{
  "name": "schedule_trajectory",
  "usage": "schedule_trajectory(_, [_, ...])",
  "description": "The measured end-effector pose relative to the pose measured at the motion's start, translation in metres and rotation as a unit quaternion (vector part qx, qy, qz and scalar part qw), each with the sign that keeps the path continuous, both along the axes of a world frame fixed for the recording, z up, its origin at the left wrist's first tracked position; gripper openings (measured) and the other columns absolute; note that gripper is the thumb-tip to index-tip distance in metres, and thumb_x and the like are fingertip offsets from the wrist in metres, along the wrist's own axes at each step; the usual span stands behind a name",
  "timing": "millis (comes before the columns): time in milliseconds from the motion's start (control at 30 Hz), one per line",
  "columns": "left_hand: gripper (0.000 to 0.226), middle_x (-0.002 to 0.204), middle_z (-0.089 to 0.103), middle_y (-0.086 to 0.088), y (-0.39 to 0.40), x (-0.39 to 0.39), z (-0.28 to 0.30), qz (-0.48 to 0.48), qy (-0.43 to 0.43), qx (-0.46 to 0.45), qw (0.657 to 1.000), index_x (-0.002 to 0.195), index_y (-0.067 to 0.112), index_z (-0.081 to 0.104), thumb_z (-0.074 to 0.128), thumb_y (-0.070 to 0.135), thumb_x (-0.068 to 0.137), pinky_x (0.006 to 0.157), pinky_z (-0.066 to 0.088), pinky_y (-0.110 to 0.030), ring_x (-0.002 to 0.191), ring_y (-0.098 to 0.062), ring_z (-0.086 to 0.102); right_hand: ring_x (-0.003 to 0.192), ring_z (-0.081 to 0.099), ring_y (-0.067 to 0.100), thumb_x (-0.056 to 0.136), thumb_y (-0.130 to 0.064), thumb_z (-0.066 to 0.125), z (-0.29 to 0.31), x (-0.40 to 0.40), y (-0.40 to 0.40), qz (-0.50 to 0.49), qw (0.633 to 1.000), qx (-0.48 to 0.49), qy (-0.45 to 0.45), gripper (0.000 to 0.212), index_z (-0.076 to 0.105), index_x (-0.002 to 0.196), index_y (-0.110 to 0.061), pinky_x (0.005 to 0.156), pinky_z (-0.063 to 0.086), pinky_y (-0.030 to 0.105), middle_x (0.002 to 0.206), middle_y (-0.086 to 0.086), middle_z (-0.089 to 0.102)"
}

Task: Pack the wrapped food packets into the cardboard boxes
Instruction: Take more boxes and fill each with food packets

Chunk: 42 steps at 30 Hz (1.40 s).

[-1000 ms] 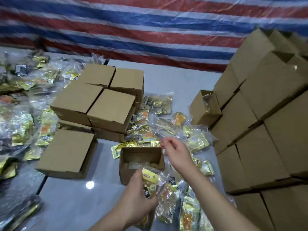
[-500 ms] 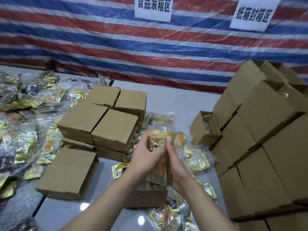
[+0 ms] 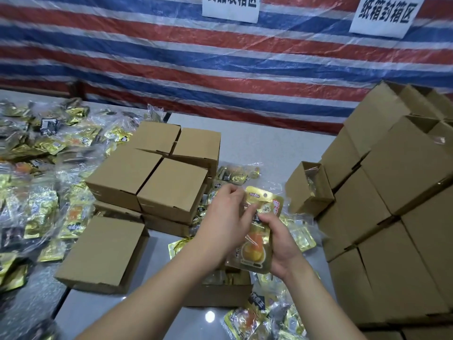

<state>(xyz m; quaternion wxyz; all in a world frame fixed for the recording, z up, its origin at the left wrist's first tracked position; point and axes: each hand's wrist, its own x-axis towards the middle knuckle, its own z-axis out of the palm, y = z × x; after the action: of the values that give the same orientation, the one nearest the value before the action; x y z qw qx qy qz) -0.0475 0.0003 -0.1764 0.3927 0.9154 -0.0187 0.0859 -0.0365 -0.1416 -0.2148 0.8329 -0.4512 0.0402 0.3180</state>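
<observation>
Both hands, left [image 3: 224,223] and right [image 3: 282,244], clamped on packet [image 3: 255,244], raised above open box [image 3: 220,290]. Step: loading. Next, likely: lower packet flat into box.

Tarpaulin backdrop [image 3: 220,69]: striped red, blue and white, under a clear glossy film.
Two paper signs [image 3: 230,8]: white, printed with black characters.
Cardboard boxes [image 3: 171,190]: plain tan-brown, unprinted.
Table [image 3: 257,143]: pale grey, glossy.
Held food packet [image 3: 257,231]: gold foil, orange-yellow picture in the lower half, red and white label near the top.
Loose packets at left [image 3: 44,204]: gold and clear wrap, flecked with orange and black.
Packets at near edge [image 3: 257,320]: gold, orange, with black label bearing pale characters.
</observation>
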Motion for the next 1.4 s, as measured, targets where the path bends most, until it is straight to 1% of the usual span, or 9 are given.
schedule_trajectory(133, [0.046, 0.119, 0.058, 0.004, 0.043, 0.009, -0.031, 0.083, -0.003, 0.032, 0.996, 0.122, 0.018, 0.068, 0.061, 0.053, 0.092, 0.090, 0.048, -0.031, 0.105, -0.014, 0.058, 0.076, 0.072, 0.017, 0.075, -0.044, 0.066, -0.005, 0.004, -0.004, 0.059, 0.960, -0.271, -0.046, 0.041, 0.067, 0.109, -0.022, 0.062, 0.055, 0.030, 0.093, 0.001, 0.074])
schedule_trajectory(233, [0.042, 0.128, 0.060, -0.004, 0.078, 0.004, -0.089, 0.075, 0.136, 0.036, 0.987, 0.132, 0.015, 0.060, 0.055, 0.040, 0.099, 0.098, 0.045, -0.033, 0.116, -0.020, 0.058, 0.095, 0.062, -0.010, 0.085, -0.055, 0.056, -0.009, 0.005, 0.008, 0.210, 0.862, -0.410, -0.213, 0.040, 0.043, 0.120, -0.070, 0.075, 0.048, 0.016, 0.110, -0.036, 0.060])
schedule_trajectory(400, [0.018, 0.116, 0.065, 0.008, 0.098, -0.030, -0.172, -0.019, 0.299, -0.077, 0.951, 0.110, 0.031, 0.062, 0.048, 0.023, 0.105, 0.086, 0.041, -0.009, 0.114, -0.014, 0.057, 0.085, 0.058, 0.014, 0.093, -0.052, 0.050, -0.046, 0.021, 0.047, 0.459, 0.637, -0.520, -0.336, 0.024, 0.055, 0.102, -0.031, 0.070, 0.043, 0.030, 0.096, -0.006, 0.060])
schedule_trajectory(500, [0.018, 0.095, 0.063, 0.004, 0.099, -0.032, -0.182, -0.006, 0.299, -0.164, 0.940, 0.095, 0.023, 0.059, 0.045, 0.021, 0.106, 0.078, 0.042, -0.016, 0.093, -0.013, 0.056, 0.083, 0.055, 0.021, 0.094, -0.046, 0.044, -0.077, 0.023, 0.072, 0.550, 0.546, -0.547, -0.316, 0.029, 0.057, 0.099, -0.020, 0.069, 0.041, 0.033, 0.101, 0.005, 0.062])
schedule_trajectory(633, [0.024, 0.091, 0.058, -0.004, 0.097, -0.029, -0.178, 0.004, 0.291, -0.197, 0.936, 0.097, 0.010, 0.057, 0.041, 0.023, 0.107, 0.077, 0.040, -0.022, 0.086, -0.014, 0.051, 0.101, 0.059, 0.036, 0.095, -0.044, 0.045, -0.110, 0.019, 0.101, 0.549, 0.533, -0.547, -0.338, 0.038, 0.059, 0.115, -0.015, 0.091, 0.047, 0.042, 0.123, 0.017, 0.063])
schedule_trajectory(767, [0.025, 0.099, 0.060, -0.006, 0.091, -0.033, -0.184, -0.017, 0.275, -0.138, 0.951, 0.104, 0.010, 0.059, 0.040, 0.026, 0.107, 0.080, 0.039, -0.020, 0.094, -0.016, 0.054, 0.120, 0.057, 0.038, 0.093, -0.042, 0.057, -0.147, 0.014, 0.099, 0.596, 0.446, -0.617, -0.257, 0.054, 0.052, 0.137, -0.011, 0.099, 0.047, 0.044, 0.137, 0.016, 0.057])
schedule_trajectory(967, [0.020, 0.089, 0.057, 0.000, 0.090, -0.032, -0.186, -0.004, 0.260, -0.128, 0.957, 0.095, 0.017, 0.054, 0.041, 0.026, 0.107, 0.084, 0.041, -0.033, 0.088, -0.017, 0.053, 0.100, 0.060, 0.022, 0.085, -0.049, 0.070, -0.119, 0.020, 0.078, 0.516, 0.614, -0.540, -0.256, 0.048, 0.063, 0.121, -0.018, 0.086, 0.048, 0.033, 0.113, 0.000, 0.065])
schedule_trajectory(1200, [0.027, 0.092, 0.059, -0.006, 0.086, -0.036, -0.187, -0.012, 0.255, -0.104, 0.961, 0.101, 0.011, 0.054, 0.038, 0.031, 0.107, 0.086, 0.042, -0.037, 0.090, -0.021, 0.055, 0.107, 0.063, 0.034, 0.094, -0.008, 0.059, -0.124, 0.011, 0.081, 0.562, 0.408, -0.628, -0.351, 0.027, 0.066, 0.120, -0.006, 0.083, 0.048, 0.039, 0.120, 0.015, 0.066])
schedule_trajectory(1400, [0.028, 0.095, 0.060, -0.009, 0.089, -0.035, -0.187, -0.025, 0.264, -0.088, 0.960, 0.102, 0.011, 0.054, 0.037, 0.033, 0.108, 0.084, 0.043, -0.037, 0.092, -0.023, 0.057, 0.129, 0.053, 0.035, 0.102, -0.005, 0.047, -0.131, 0.007, 0.088, 0.590, 0.369, -0.638, -0.329, 0.036, 0.055, 0.136, 0.001, 0.102, 0.042, 0.040, 0.140, 0.019, 0.057])
